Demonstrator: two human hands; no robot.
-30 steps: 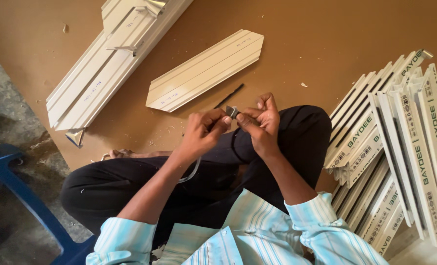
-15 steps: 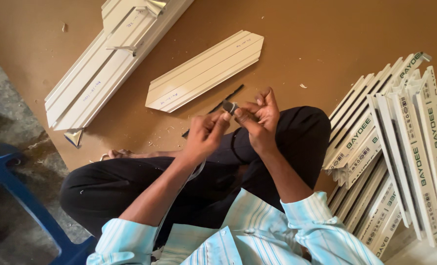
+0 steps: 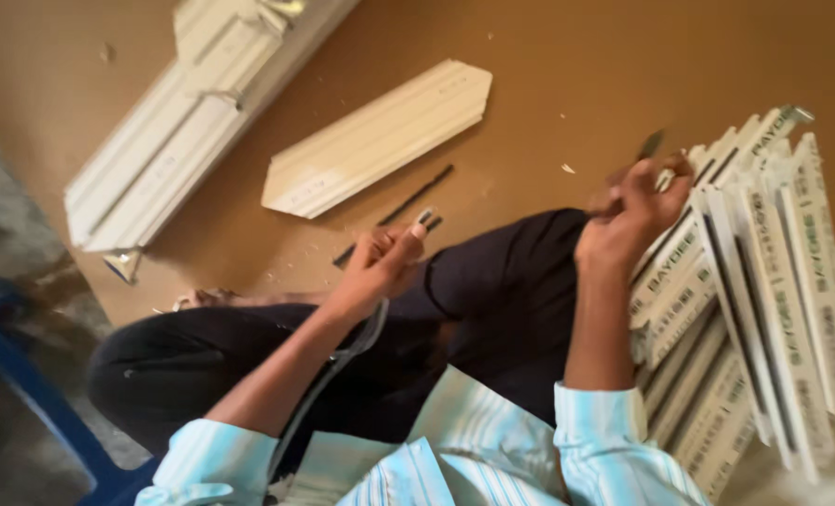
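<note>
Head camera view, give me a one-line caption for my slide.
Seated person's right hand reaches to stacked white profile strips; left hand pinches a small tool over a brown floor.

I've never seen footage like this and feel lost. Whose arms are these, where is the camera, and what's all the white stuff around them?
There is no machine here: a person wears a camera on the head, so you look down over their own arms, striped sleeves and dark trousers as they sit above a brown floor. The left hand pinches a small, dark-tipped object I can't make out, with a pale strip trailing down from it. The right hand is at a stack of white panels on the right, its fingers closed on a small dark tool; the blur hides what kind. On the floor lie a short pointed panel, a thin dark rod, a long white moulding and scattered chips. A blue chair stands at the left.
</note>
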